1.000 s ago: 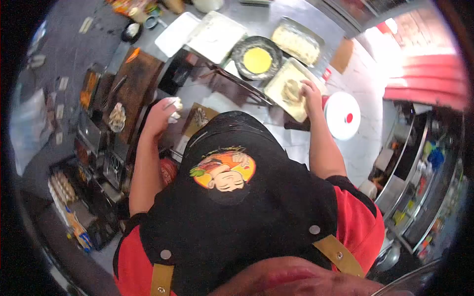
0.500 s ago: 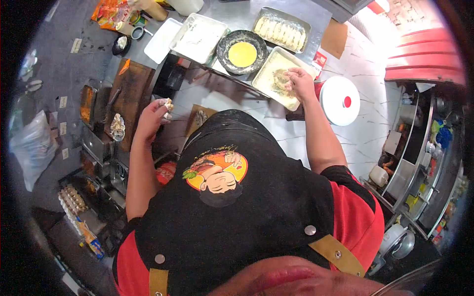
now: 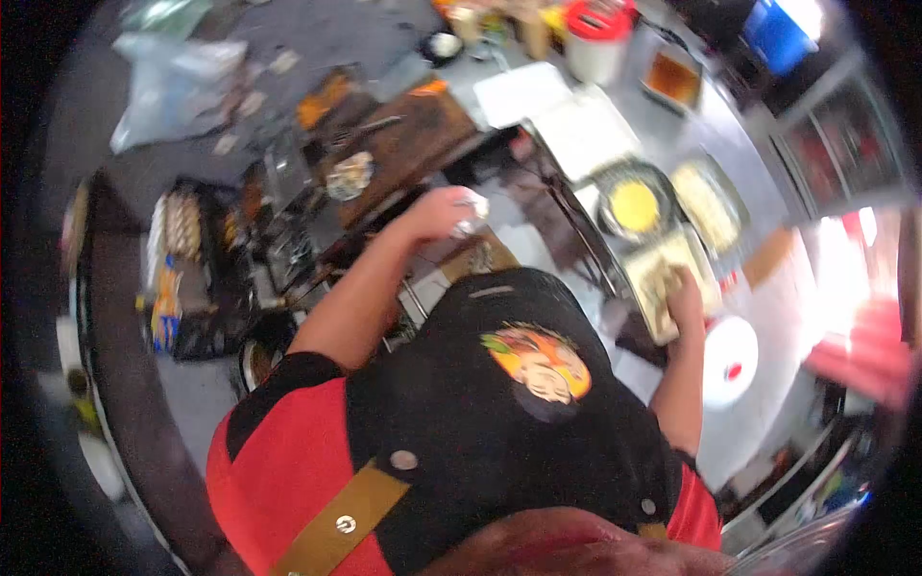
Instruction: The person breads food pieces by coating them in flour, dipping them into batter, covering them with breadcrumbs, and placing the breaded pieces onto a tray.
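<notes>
My right hand point(image 3: 682, 298) reaches down into a tray of pale crumbs point(image 3: 663, 331). Its fingers are blurred and look coated; whether they hold something cannot be made out. Just behind that tray stands a dark bowl with yellow liquid point(image 3: 634, 206), like beaten egg. My left hand point(image 3: 442, 213) hangs in the air in front of the counter, near a dark wooden board point(image 3: 413, 144). White, pasty-looking stuff point(image 3: 471, 213) covers its fingertips, and motion smears the fingers.
A tray of white powder point(image 3: 586, 134) stands left of the bowl, a metal tray of pale pieces point(image 3: 708, 204) right of it. A white round lid with a red knob point(image 3: 730, 363) is close to my right forearm. Egg cartons point(image 3: 181, 226) and a plastic bag point(image 3: 178, 91) lie at left.
The view has swung left, so the counter appears further right and tilted. My right hand has gone from above the crumbs down into them. My left hand remains raised away from the trays.
</notes>
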{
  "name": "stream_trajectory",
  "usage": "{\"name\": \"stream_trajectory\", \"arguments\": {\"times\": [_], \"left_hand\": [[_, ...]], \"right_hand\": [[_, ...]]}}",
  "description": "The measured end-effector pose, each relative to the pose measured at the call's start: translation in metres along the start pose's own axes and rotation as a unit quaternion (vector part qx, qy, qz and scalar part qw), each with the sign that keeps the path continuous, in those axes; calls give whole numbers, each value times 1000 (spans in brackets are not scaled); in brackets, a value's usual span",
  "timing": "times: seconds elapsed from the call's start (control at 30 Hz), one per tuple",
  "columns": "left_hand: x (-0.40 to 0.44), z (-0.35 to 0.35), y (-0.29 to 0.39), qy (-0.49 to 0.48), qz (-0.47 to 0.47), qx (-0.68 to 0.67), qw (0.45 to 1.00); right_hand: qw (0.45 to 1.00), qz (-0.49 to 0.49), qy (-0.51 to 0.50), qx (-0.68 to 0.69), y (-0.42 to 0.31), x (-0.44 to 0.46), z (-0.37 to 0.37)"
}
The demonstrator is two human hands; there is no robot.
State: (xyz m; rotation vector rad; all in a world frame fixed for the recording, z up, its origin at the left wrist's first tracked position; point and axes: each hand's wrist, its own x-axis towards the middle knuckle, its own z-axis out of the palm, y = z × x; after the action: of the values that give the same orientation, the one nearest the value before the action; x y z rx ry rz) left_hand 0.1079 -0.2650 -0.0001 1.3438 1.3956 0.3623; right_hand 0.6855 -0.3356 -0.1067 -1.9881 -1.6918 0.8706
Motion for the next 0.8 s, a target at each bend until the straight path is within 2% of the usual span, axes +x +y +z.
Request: {"name": "stream_trajectory", "arguments": {"times": [0.03, 0.07, 0.1, 0.13, 0.17, 0.2, 0.23, 0.27, 0.3, 0.37, 0.4, 0.43, 0.5, 0.57, 0.63, 0.67, 0.7, 0.8], "left_hand": [[-3, -5, -1, -4, 20, -10, 1000], [-7, -9, 4, 6, 2, -5, 1000], [-9, -11, 7, 10, -18, -2, 1000], [-11, -15, 5, 18, -20, 3, 1000], [-11, -19, 2, 22, -21, 8, 1000], [-8, -23, -3, 9, -42, -42, 998], [-16, -26, 5, 30, -22, -29, 999], [-14, -29, 2, 36, -22, -52, 998], [-12, -33, -3, 40, -24, -76, 996], [-22, -51, 6, 44, -35, -57, 997], [-23, -59, 0, 47, -24, -84, 995], [-27, -69, 2, 50, -44, -88, 994], [-22, -87, -20, 61, -10, -63, 996], [-23, -109, -29, 76, 2, -71, 995], [-18, -137, -49, 82, 5, -47, 995], [-16, -153, -58, 71, -15, -88, 993], [-18, -168, -64, 74, 5, -109, 991], [-35, -230, -67, 74, 31, -49, 996]], "right_hand": [[998, 21, -57, 13, -26, -5, -16], [997, -15, -64, -33, -25, -7, -20], [994, 0, -99, -39, -46, -11, -38], [988, 18, -140, 63, -58, -9, -49], [959, 26, -147, 241, -60, -7, -52], [899, 92, -132, 408, -88, -12, -57], [823, 153, -128, 533, -36, 6, -35], [978, 74, -99, 168, -5, 15, -14], [970, 45, -40, -236, 24, 24, 6], [994, -88, -36, -56, 41, 29, 15], [970, 89, 50, 220, -26, 9, 15], [983, 80, 31, 164, -44, 13, 10], [997, 65, 4, 50, -71, 17, 9], [999, -44, 18, -19, -100, 32, 26], [996, 30, -72, 37, -147, 54, 46], [994, 23, -102, 34, -177, 66, 60], [991, 16, -132, 30, -209, 80, 74], [964, -76, -248, 54, -383, 103, 95]]}}
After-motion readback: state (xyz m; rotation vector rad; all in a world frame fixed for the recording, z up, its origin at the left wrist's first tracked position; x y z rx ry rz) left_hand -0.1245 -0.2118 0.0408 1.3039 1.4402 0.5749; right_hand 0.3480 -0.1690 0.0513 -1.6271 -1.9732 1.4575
